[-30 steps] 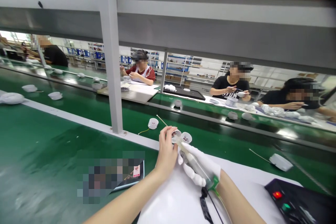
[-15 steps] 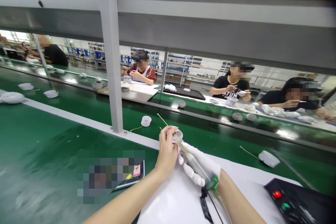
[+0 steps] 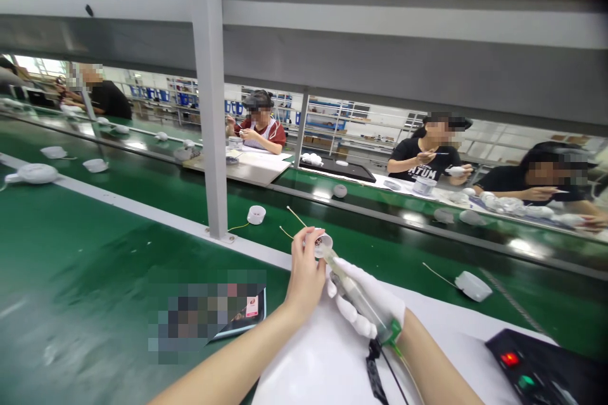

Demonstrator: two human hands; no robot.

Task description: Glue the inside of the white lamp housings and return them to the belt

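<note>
Two hands are right in front of me. My right hand [image 3: 365, 296] wears a white glove and is closed around a clear syringe [image 3: 354, 288] with a green end [image 3: 392, 331]. My bare left hand [image 3: 304, 275] is curled, and its fingers [image 3: 308, 238] pinch a small white cup [image 3: 323, 245]. The front of the syringe reaches the cup's mouth, above a white sheet [image 3: 318, 370]. The cup looks light and thin, so a soft hold on its side seems best. The syringe looks stiff but maybe slippery, so its fat middle looks like the best place to hold. Past my hands, a black control box [image 3: 541, 370] shows a red light. A white tub [image 3: 256, 214] sits on the green belt [image 3: 95, 266]. Far across, a person in a black shirt [image 3: 425, 155] works.
</note>
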